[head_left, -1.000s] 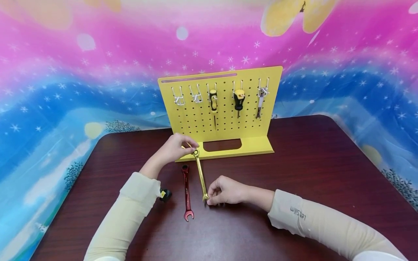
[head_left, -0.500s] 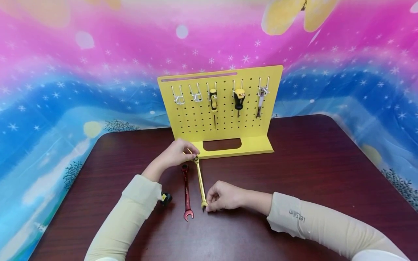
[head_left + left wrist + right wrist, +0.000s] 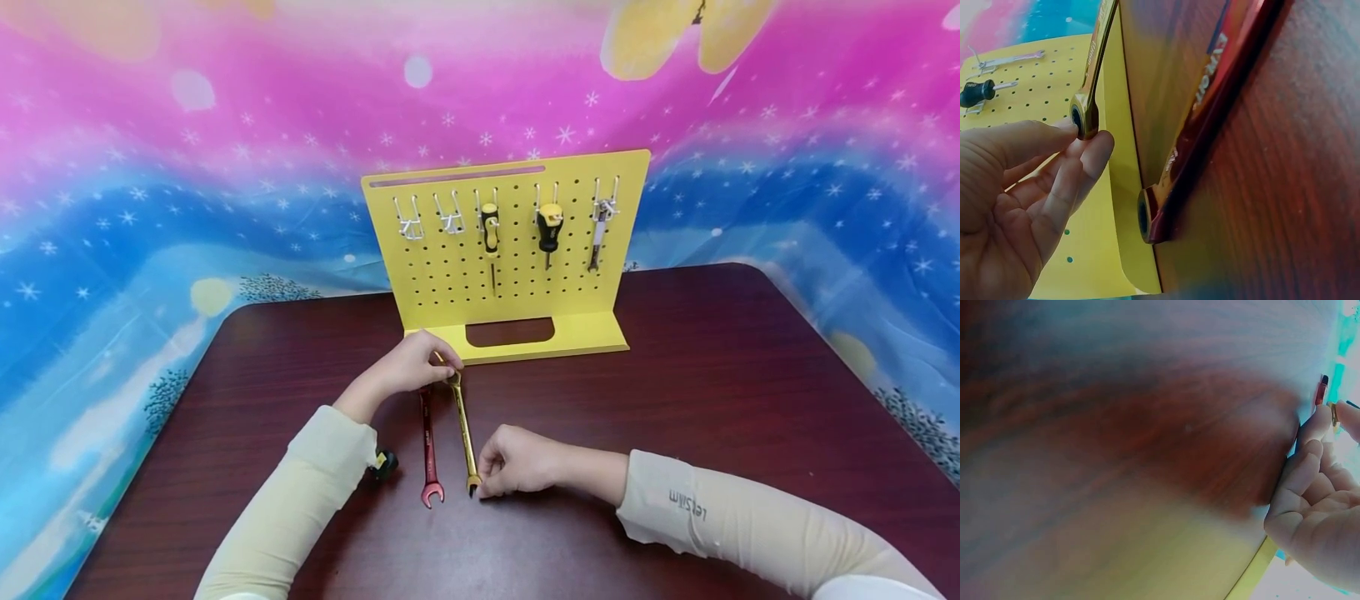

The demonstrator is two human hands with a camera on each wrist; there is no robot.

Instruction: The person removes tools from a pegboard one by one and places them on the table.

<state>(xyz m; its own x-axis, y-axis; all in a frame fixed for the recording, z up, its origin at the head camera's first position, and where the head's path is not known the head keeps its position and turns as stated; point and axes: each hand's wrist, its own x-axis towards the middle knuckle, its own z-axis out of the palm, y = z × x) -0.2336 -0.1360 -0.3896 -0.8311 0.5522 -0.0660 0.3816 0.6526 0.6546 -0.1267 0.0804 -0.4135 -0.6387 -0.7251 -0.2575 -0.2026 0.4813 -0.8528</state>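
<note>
A gold combination wrench [image 3: 464,429] lies lengthwise between my two hands. My left hand [image 3: 420,362] pinches its ring end between thumb and fingertips; the left wrist view shows the thumb on the gold ring [image 3: 1085,115]. At the open-jaw end, my right hand [image 3: 519,461] pinches the tip between thumb and forefinger, the other fingers curled close over the tabletop. Just left of it a red combination wrench [image 3: 430,454] rests on the table, its ring end partly hidden behind my left hand in the head view.
Behind stands a yellow pegboard [image 3: 450,279] with white hooks [image 3: 408,229]. Two screwdrivers [image 3: 550,227] and a small silver wrench [image 3: 597,237] hang on it. A small black item [image 3: 386,463] shows by the left sleeve. The dark wooden table [image 3: 712,375] reaches to a patterned cloth backdrop.
Both hands have drawn the gold wrench nearer to the body, away from the pegboard's base. The red wrench has stayed where it was.
</note>
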